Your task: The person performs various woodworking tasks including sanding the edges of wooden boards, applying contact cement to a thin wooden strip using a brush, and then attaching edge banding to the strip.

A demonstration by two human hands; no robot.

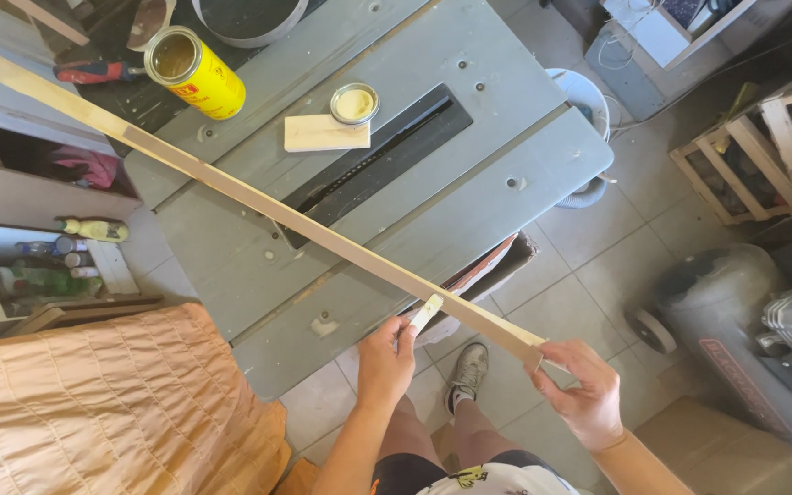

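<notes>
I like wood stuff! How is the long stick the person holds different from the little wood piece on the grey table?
The long wooden strip is thin and narrow and reaches right across the table saw; the small wooden block is short and wide. The strip is held at one end by the right hand, while the left hand touches a small brush to it; the block lies flat, untouched, beside a round lid. Both are pale bare wood.

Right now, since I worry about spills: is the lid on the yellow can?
No: the yellow can lies open on its side, and its lid sits apart by the small wood block.
</notes>
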